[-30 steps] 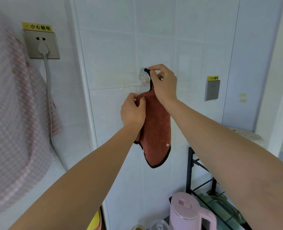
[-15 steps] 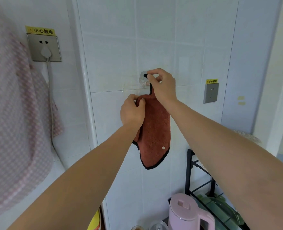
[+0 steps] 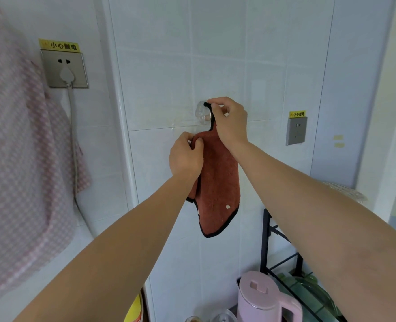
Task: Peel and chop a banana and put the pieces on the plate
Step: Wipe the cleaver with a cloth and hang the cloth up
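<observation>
1. At the far left a pink checked cloth [image 3: 13, 159] hangs in front of the wall. Beside it a wall socket [image 3: 64, 70] under a yellow warning label [image 3: 59, 45] holds a white plug [image 3: 67, 76], whose cord [image 3: 73, 135] drops down the tiles. All of this sits a little lower and further right in the view than a second ago.
2. Our left hand [image 3: 185, 156] is raised in front of the tiled wall, its fingers [image 3: 198, 141] curled and pinching the upper left edge of the rust-red towel [image 3: 218, 182]. The grip is the same as half a second ago.
3. The towel hangs from both hands against the tiles, its black-edged tip lowest. Its lower part has swung slightly left since a second ago.
4. Just above it a clear hook [image 3: 204, 112] is stuck on the wall. The towel's black hanging loop [image 3: 207, 104] lies at the top of the hook; whether it is over the hook we cannot tell.
5. Our right hand [image 3: 230, 122] pinches that hanging loop with its fingers curled. It stays at the hook, as before.
6. Further right a grey switch plate [image 3: 296, 130] sits under a small yellow sticker [image 3: 297, 114].
7. Low on the right a pink kettle [image 3: 262, 296] stands beside a black rack [image 3: 283, 233] with greenish dishes [image 3: 308, 291] in it.
8. We cannot tell where the banana is, nor whether the plate is among those dishes.
</observation>
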The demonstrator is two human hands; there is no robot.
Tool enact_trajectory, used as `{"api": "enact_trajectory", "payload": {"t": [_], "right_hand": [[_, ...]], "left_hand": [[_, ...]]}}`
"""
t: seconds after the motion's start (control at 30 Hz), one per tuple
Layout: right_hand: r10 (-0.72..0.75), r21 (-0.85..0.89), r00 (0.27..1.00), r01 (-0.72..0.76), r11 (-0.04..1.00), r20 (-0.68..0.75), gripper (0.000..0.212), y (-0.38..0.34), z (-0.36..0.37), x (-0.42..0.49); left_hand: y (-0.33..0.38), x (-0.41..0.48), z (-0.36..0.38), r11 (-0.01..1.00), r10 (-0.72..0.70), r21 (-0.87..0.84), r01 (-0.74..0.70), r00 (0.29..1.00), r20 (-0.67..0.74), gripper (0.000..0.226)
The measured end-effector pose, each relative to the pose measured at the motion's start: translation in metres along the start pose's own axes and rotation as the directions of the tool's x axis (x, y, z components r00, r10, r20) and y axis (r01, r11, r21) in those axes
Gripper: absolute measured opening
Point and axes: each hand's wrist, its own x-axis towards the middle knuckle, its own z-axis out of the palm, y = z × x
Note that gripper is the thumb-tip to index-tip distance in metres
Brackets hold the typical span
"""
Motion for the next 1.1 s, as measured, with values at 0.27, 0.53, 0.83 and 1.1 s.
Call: {"api": "enact_trajectory", "payload": {"t": [0.27, 0.53, 0.83, 1.1], "right_hand": [[0.041, -0.044, 0.999, -0.039, 0.998, 0.03, 0.014, 0.006, -0.003, -0.014], [0.106, -0.093, 0.973, -0.088, 0.992, 0.207, 0.04, 0.012, -0.015, -0.046], [0.307, -0.16, 0.916, -0.273, 0.949, 0.26, 0.045, 0.06, -0.046, -0.161], [0.627, -0.211, 0.765, -0.595, 0.775, 0.146, 0.029, 0.076, -0.092, -0.271]], "left_hand": [[-0.007, -0.005, 0.0, 1.0, -0.015, 0.015, 0.015, 0.999, 0.028, 0.014], [-0.035, -0.03, 0.005, 0.994, -0.106, 0.02, 0.104, 0.987, 0.118, 0.014], [-0.077, -0.085, 0.002, 0.97, -0.219, -0.064, 0.236, 0.955, 0.2, 0.034], [-0.116, -0.167, 0.0, 0.937, -0.347, 0.043, 0.348, 0.906, 0.242, 0.026]]}}
